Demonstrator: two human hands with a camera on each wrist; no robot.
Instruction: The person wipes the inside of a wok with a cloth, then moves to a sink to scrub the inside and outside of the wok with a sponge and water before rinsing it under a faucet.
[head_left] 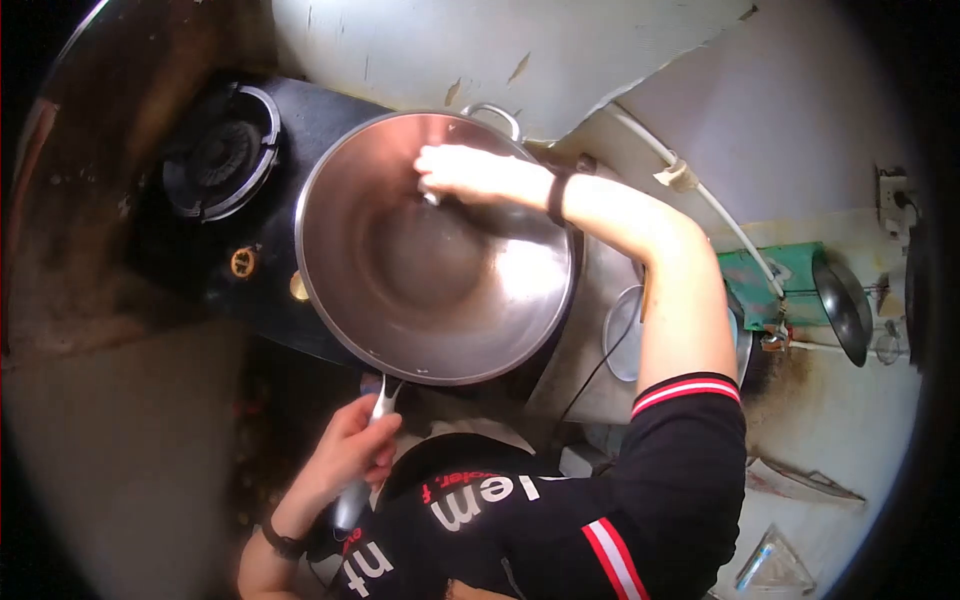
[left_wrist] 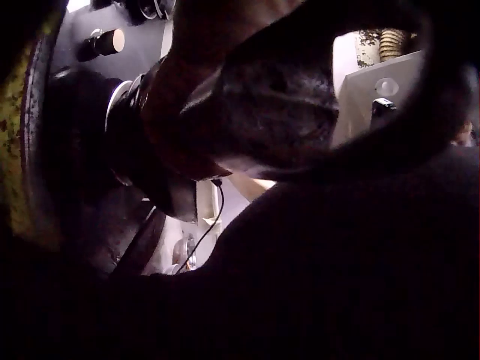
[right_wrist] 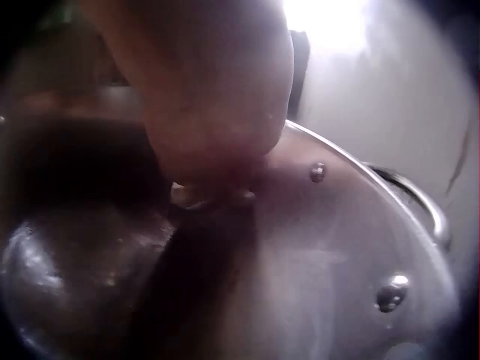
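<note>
A large steel wok (head_left: 430, 330) tilts over the stove, its inside facing up. My left hand (head_left: 360, 445) grips the wok's long metal handle (head_left: 349, 505) near the front of my shirt. Inside the wok, my right hand (head_left: 465, 172) bends down against the far wall, fingers curled round a small pale thing (head_left: 430, 195). Most of that thing is hidden under the fingers, and I cannot tell its kind. In the right wrist view the right hand (right_wrist: 217, 127) lies close over the wok wall (right_wrist: 300, 277), near two rivets. Darkness covers much of the left wrist view.
A gas burner (head_left: 220, 150) with a ring stand lies left of the wok on the black stove top (head_left: 310, 110). Beyond the rim is the wok's loop handle (head_left: 495, 115). To the right are a round pale lid or bowl (head_left: 622, 340), a white pipe (head_left: 715, 205) and a hanging dark ladle (head_left: 842, 310).
</note>
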